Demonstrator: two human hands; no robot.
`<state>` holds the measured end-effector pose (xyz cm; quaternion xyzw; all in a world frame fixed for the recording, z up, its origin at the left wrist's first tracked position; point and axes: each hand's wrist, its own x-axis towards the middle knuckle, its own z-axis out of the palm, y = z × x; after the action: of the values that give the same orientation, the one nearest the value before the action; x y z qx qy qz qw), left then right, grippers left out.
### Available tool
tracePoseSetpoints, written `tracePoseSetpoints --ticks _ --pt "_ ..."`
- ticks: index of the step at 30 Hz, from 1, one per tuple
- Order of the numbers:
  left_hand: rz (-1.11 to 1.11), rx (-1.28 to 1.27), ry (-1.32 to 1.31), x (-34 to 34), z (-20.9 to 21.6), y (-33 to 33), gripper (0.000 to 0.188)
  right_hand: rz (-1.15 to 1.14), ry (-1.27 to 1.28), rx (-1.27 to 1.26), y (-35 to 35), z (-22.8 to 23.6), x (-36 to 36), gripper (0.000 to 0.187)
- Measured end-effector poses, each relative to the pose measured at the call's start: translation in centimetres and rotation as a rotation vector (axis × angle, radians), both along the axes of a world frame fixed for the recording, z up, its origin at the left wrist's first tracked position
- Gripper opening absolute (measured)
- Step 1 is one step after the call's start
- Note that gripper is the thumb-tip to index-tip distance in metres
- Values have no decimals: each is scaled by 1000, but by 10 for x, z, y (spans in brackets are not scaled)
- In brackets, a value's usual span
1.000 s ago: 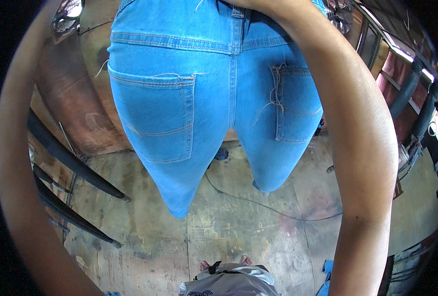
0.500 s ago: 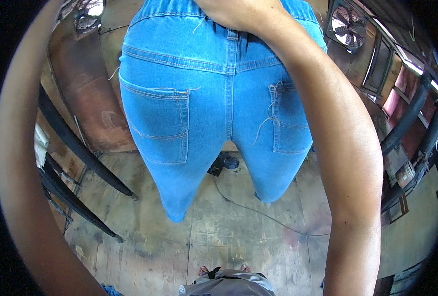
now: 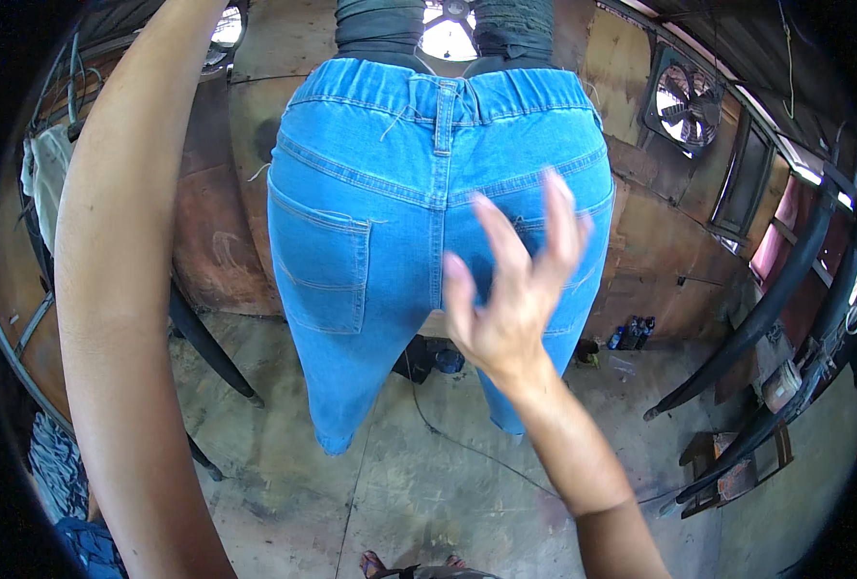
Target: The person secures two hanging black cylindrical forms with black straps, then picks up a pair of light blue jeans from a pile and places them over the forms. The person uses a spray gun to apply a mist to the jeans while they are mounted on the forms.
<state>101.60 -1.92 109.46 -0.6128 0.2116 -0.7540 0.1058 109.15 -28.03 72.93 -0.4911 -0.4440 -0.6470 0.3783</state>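
Note:
A pair of light blue jeans (image 3: pixel 351 174) hangs upright before me with its back side facing me. An elastic waistband, a centre belt loop, back pockets and several loose threads show on it. Two dark, wrapped columns (image 3: pixel 513 34) rise just above the waistband. My right hand (image 3: pixel 515 299) is in front of the right back pocket, fingers spread and holding nothing; whether it touches the denim I cannot tell. My left forearm (image 3: pixel 124 270) reaches up along the left side, and its hand lies beyond the top edge.
Dark padded bars (image 3: pixel 747 333) slant down at the right, with others behind my left arm. A small wooden stool (image 3: pixel 734 473) stands at right. A cable (image 3: pixel 486 455) crosses the floor. Fans (image 3: pixel 684 106) sit in the far wall. Bundled blue denim (image 3: pixel 91 545) lies lower left.
My right hand has come down from the waistband to the right back pocket, its fingers now spread. My left arm has swung inward. More of the waistband and the dark columns above now show.

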Motion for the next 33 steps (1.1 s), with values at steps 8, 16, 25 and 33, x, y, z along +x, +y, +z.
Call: tracePoseSetpoints --ticks 8,16,25,33 --pt "46 -316 78 -7 -7 -46 31 -250 345 -32 -12 -65 64 72" --pt "261 -373 191 -28 -44 -159 60 -79 572 -302 -29 -31 122 60" --pt "-221 -316 446 -49 -213 -37 69 502 889 -29 -64 -69 -38 54" --pt "-196 -800 956 -30 -368 43 87 132 898 37 -41 -106 -46 63"
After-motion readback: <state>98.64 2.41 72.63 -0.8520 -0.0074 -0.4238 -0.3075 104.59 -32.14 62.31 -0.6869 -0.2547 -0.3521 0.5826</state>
